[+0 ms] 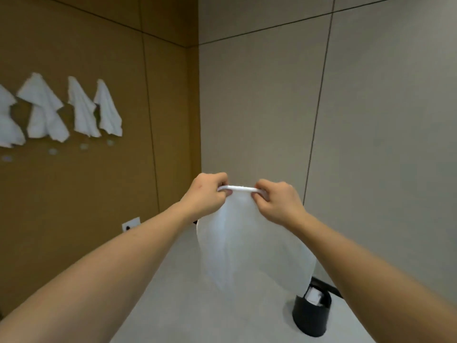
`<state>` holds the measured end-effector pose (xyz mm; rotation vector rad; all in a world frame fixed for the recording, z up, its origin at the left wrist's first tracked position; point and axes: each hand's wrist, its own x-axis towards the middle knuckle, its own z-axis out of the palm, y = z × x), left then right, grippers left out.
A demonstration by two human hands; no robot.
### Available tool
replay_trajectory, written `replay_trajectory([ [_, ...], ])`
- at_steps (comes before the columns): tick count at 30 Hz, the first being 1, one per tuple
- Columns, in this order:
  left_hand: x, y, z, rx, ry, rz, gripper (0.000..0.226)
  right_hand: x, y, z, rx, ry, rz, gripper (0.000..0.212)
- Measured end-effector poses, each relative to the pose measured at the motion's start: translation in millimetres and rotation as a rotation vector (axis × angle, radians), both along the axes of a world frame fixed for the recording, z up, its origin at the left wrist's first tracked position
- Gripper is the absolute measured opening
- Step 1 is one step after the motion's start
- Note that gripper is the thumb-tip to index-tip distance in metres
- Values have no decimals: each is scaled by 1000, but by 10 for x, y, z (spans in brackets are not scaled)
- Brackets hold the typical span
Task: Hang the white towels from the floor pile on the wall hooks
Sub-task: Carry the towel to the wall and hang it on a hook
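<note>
Both arms were out in front, and the left hand (pixel 206 194) and right hand (pixel 279 200) each had a curled grip clamped on the top edge of a white towel (pixel 247 243), fingers and thumbs pinching the rolled hem stretched taut between them. The two grips sat close together at the same height, only a short span of hem showing between the knuckles. Below the grips the towel hung free in a loose, rounded drape, its lower part blurred, so its bottom corners could not be made out. Up and well off to the left of the left grip, the brown wall (pixel 74 206) carried a row of hung white towels (pixel 81 107), four in view, the leftmost cut by the frame edge, each draped from a point at its top and flaring downward. Just under that row sat a line of small pale round hooks (pixel 84 146) on the same wall, bare. Lower on that wall, down-left of the left grip, was a white wall socket (pixel 131 224). Beyond the grips stood the grey panelled wall (pixel 371 120), meeting the brown one at a corner above the left grip. Down and to the right of the right grip, a black cylindrical bin (pixel 311 315) stood on the pale floor (pixel 173 305), something white inside it, near the towel's lower edge.
</note>
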<state>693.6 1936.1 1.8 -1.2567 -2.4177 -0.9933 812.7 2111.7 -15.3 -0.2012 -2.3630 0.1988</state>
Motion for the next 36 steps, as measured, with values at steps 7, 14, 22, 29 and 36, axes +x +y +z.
replay_trajectory([
  [7, -1570, -895, -39, 40, -1, 194, 19, -1939, -709, -77, -61, 5, 229, 14],
  [14, -3059, -1833, -30, 13, -1, 376, 13, -3853, -1506, -83, -154, -90, 403, 17],
  [22, -4354, -2972, -302, 28, -61, 636, 9, -5672, -2551, -305, -155, -188, 661, 24],
  [29, -5530, -3779, -498, 93, -73, 847, 12, -7250, -3358, -485, -124, -230, 848, 33],
  [36, -6561, -4461, -532, 124, -105, 1064, 15, -8673, -4153, -506, -254, -333, 1055, 35],
])
